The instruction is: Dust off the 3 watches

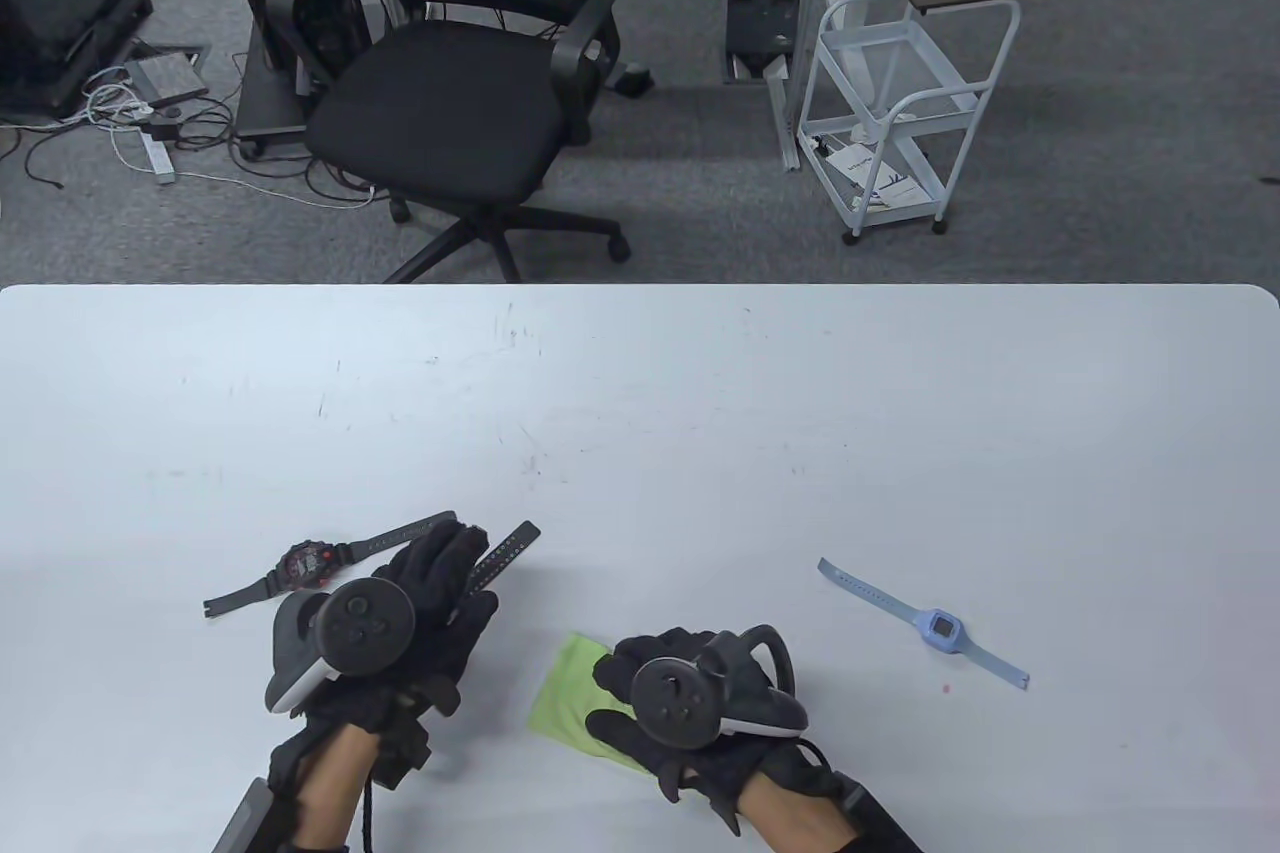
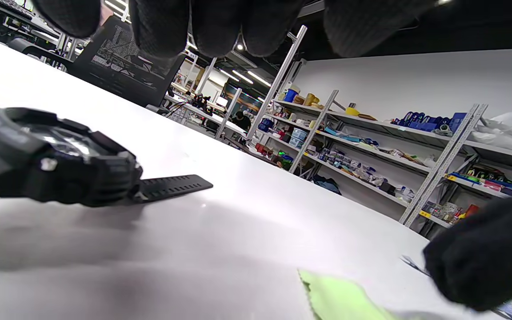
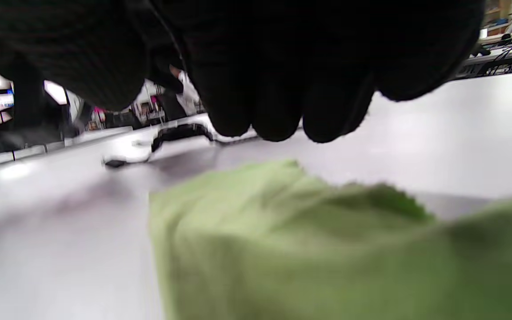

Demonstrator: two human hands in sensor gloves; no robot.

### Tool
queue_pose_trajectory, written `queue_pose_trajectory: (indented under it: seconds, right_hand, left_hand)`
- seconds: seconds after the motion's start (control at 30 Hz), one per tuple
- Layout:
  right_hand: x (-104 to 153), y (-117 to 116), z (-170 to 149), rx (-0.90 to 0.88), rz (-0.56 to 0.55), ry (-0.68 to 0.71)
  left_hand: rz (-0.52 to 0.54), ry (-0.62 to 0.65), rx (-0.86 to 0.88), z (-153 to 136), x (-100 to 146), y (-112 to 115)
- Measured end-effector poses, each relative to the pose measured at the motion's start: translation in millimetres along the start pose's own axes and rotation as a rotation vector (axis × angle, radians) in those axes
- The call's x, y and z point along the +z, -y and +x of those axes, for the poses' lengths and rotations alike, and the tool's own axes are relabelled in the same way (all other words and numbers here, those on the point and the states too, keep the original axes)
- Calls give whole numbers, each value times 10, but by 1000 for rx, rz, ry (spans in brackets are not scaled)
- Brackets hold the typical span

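Observation:
Three watches lie on the white table [image 1: 700, 413]. A black watch with a red face [image 1: 305, 565] is at the left. A second black watch [image 2: 56, 160] lies flat beneath my left hand [image 1: 455, 558]; only its strap [image 1: 510, 548] shows from above. My left fingers [image 2: 220, 26] hang straight above it without touching it. A light blue watch [image 1: 940, 628] lies apart at the right. My right hand [image 1: 615, 688] sits on a green cloth [image 1: 565, 693], fingers curled over its right part. The cloth [image 3: 282, 240] bunches up under that hand's fingers [image 3: 278, 89].
A black office chair [image 1: 470, 83] and a white trolley [image 1: 890, 93] stand on the floor beyond the table's far edge. Metal shelving [image 2: 371, 151] with small goods shows in the left wrist view.

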State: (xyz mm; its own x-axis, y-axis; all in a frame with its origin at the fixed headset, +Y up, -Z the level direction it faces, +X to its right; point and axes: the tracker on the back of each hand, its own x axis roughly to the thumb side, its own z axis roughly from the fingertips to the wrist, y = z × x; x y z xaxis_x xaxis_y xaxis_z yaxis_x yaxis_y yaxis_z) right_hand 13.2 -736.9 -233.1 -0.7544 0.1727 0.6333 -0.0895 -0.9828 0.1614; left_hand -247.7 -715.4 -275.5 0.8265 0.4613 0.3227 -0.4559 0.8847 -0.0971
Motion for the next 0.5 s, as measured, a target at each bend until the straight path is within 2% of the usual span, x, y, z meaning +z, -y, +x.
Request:
queue_pose_trajectory:
  seconds: [0.13, 0.3, 0.5]
  right_hand:
    - [-73, -173, 110, 139, 72, 2]
    - [-34, -230, 273, 340, -8, 49]
    - [-31, -259, 313, 386, -91, 94]
  left_hand:
    - [1, -4, 0, -2, 3, -8]
    - [14, -16, 10, -22, 13, -41]
    - [15, -22, 7, -29, 21, -50]
